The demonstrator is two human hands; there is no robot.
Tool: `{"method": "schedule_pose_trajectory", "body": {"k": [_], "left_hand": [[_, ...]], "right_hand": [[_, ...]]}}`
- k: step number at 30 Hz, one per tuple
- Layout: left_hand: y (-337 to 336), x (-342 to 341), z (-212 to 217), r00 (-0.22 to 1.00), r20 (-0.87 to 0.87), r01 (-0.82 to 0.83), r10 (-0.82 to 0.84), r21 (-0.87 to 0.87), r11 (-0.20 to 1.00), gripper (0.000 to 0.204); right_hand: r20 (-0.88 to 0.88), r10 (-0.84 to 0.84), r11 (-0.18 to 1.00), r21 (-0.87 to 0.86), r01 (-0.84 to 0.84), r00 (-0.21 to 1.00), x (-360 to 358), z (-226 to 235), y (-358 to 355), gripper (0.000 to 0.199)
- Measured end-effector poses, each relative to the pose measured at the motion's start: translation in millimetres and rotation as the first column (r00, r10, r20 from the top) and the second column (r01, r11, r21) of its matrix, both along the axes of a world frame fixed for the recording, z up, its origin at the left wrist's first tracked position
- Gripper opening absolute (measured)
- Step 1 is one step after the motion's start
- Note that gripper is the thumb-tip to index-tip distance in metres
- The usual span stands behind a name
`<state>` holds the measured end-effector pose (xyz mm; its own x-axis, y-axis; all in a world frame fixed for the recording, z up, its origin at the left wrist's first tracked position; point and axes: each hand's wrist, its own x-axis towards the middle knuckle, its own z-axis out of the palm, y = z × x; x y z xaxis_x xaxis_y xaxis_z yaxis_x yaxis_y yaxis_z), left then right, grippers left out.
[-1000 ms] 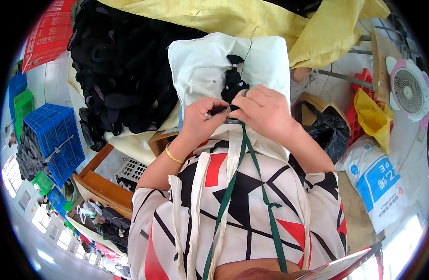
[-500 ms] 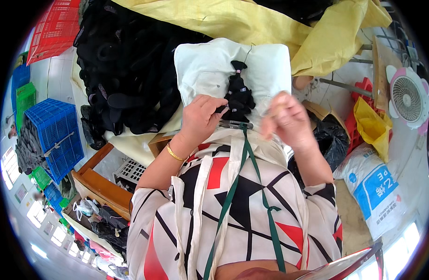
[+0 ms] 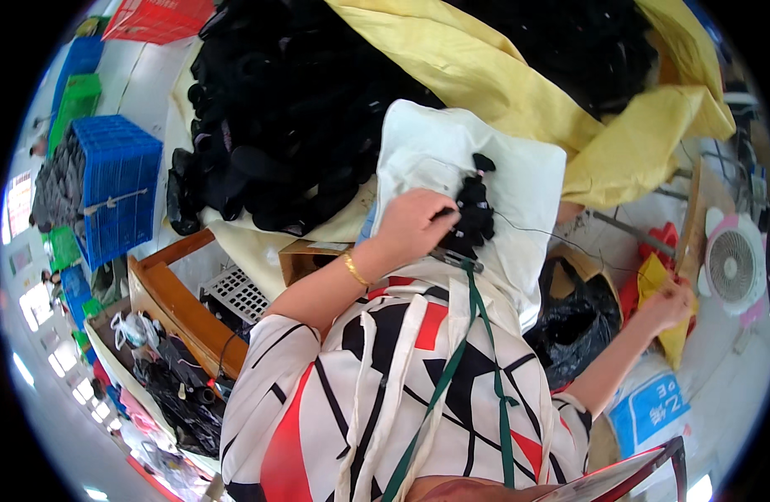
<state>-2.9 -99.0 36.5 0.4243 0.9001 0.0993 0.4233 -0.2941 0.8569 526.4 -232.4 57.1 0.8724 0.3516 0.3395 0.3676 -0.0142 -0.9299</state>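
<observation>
A white cushion (image 3: 519,167) lies on my lap, and a bunch of black cloth pieces (image 3: 475,209) rests on it. My left hand (image 3: 412,224) is at the bunch's left side, fingers pinched on the edge of a small black cloth piece (image 3: 446,214). From the bunch's right edge a thin dark thread (image 3: 561,233) runs taut out to the right. At its far end my right hand (image 3: 671,303) is stretched out with fingers pinched on the thread; a needle, if there is one, is too small to see. A flat metal piece (image 3: 458,260) with a green ribbon (image 3: 471,289) sits below the bunch.
A big heap of black cloth pieces (image 3: 293,109) lies ahead on the left, beside yellow sheeting (image 3: 477,67). At right are a black plastic bag (image 3: 573,322), a yellow bag (image 3: 653,280) and a fan (image 3: 731,259). Blue crate (image 3: 121,188) and wooden frame (image 3: 180,314) stand left.
My right hand has swung from beside the cushion far out to the right, drawing the thread long. My left hand keeps its pinch near the bunch. The whole view has shifted.
</observation>
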Motion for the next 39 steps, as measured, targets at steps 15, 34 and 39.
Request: {"method": "schedule_pose_trajectory", "body": {"k": [15,34,39], "left_hand": [[49.4,-53.2,-45.1,0.779,0.438,-0.051,0.448,-0.668,0.742,0.009],[220.5,-112.7,-313.1,-0.354,0.081,0.062,0.932,-0.992,0.11,0.022],[204.4,-119.4,-185.0,-0.084,0.443,-0.079,0.892,-0.896,0.438,0.012]], "right_hand": [[-0.595,0.707,0.402,-0.107,-0.909,0.382,-274.6,-36.8,117.7,0.006],[-0.746,0.491,0.639,-0.044,-0.768,0.451,-263.3,-67.8,131.3,0.007],[-0.756,0.476,0.676,-0.012,-0.737,0.449,-263.7,-71.7,130.5,0.006]]}}
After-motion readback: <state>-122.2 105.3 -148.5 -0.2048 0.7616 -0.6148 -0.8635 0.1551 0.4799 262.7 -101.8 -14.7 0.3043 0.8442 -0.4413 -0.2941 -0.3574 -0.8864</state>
